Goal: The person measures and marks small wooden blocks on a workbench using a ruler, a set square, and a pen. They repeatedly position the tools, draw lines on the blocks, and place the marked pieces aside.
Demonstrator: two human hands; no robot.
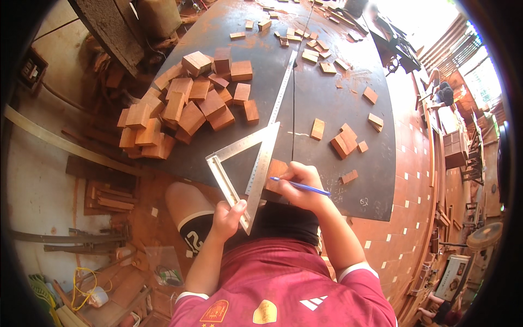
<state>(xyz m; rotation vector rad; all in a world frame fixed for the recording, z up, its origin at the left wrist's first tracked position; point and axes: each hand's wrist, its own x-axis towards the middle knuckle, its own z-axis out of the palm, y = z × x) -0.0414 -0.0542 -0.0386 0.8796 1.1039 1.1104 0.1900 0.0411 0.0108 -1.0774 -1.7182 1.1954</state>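
Near the table's front edge, my left hand (226,219) is closed on a silver triangular try square (218,168), its thumb on the near corner. My right hand (303,184) pinches a blue pen (308,188), whose tip points left toward the square's long edge. Under the right fingers sits a reddish-brown wooden block (277,168), partly hidden by the hand and the square. A long steel ruler (281,92) lies on the dark table and runs away from me, passing beneath the square.
A heap of wooden blocks (188,103) covers the table's left side. Several loose pieces lie to the right, including a larger block (344,143), and small offcuts (310,53) are strewn farther back. A seam crosses the dark tabletop (343,87). Tiled floor (406,180) lies beyond its right edge.
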